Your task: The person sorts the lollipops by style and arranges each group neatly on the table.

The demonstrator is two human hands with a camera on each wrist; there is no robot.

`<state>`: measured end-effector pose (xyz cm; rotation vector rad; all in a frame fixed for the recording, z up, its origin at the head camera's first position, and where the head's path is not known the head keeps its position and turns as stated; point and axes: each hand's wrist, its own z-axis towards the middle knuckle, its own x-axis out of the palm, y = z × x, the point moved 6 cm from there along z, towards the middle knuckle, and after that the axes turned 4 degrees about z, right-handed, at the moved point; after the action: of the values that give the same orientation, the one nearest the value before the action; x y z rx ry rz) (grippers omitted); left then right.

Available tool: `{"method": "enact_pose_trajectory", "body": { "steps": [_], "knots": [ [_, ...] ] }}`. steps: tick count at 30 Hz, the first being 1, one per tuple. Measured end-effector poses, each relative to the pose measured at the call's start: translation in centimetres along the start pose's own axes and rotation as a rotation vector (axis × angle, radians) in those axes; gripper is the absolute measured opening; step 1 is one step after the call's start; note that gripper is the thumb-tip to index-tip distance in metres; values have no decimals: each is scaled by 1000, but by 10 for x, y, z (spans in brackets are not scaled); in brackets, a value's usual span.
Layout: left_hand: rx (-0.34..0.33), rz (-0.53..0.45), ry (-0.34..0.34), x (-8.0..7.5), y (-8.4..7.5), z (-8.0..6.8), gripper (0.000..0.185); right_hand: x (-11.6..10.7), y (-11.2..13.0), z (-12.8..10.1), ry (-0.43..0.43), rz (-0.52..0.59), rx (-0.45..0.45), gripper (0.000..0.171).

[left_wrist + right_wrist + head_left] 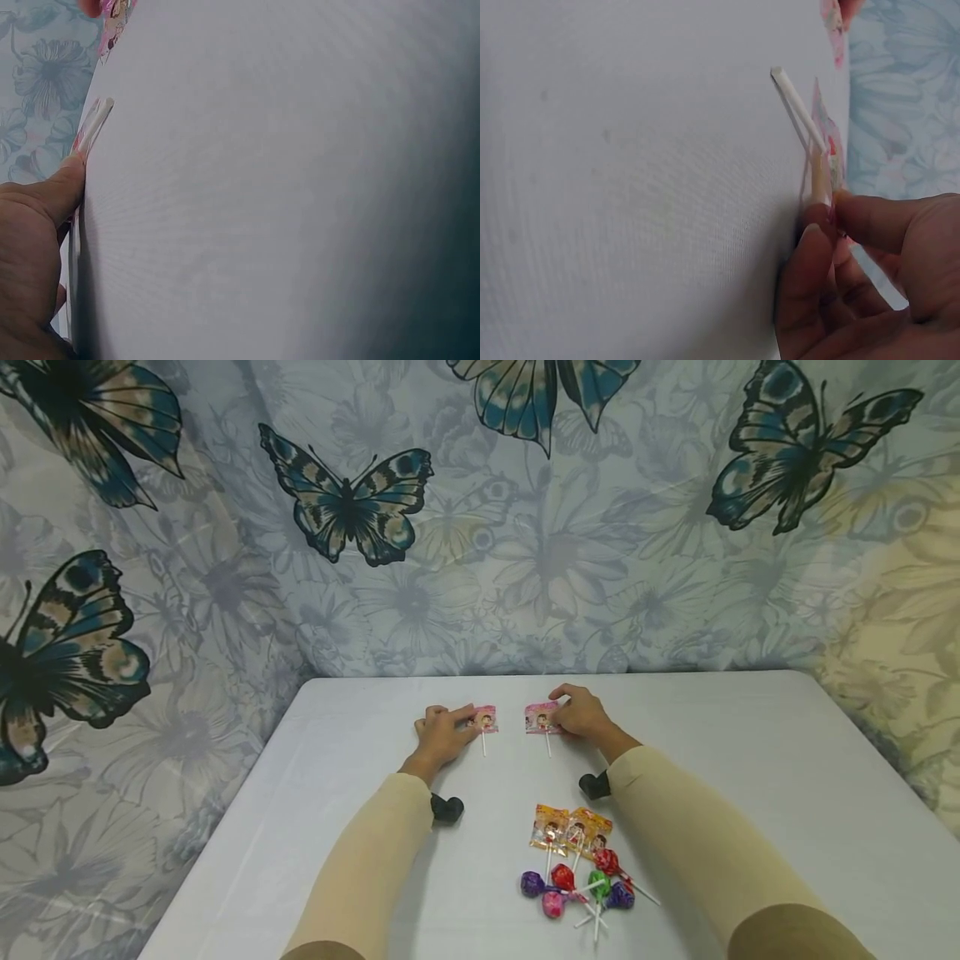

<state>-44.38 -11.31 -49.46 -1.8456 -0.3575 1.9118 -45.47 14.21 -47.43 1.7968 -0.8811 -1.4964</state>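
Beige sleeves point(697, 831) nearest; left hand point(439, 737) pinches pink-wrapped lollipop point(487, 718) by left edge, right hand point(585, 714) pinches second lollipop point(537, 718) by right edge.

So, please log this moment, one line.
left hand: holds left pink-wrapped lollipop; right hand: pinches right pink-wrapped lollipop; orange-wrapped lollipops: untouched

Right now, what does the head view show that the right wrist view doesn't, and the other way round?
Only the head view: the round lollipops, the orange-wrapped lollipops, the butterflies on the backdrop and both sleeves.

Only the right wrist view: a close look at the right grip, with its fingertips pinching a pink-wrapped lollipop.

Both: that grip and lollipop, at least some of the left grip, the other pink-wrapped lollipop, the white table and the backdrop.
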Motion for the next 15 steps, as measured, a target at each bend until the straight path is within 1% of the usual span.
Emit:
{"method": "enact_pose_trajectory", "body": {
  "steps": [3,7,15],
  "knots": [
    [0,-3,6,1,1,0,47,1,1,0,-23,-67,-12,37],
    [-2,-6,6,2,1,1,47,0,2,1,-52,-121,-19,37],
    [4,1,1,1,1,1,47,0,3,2,-51,-175,-24,36]
  ]
}}
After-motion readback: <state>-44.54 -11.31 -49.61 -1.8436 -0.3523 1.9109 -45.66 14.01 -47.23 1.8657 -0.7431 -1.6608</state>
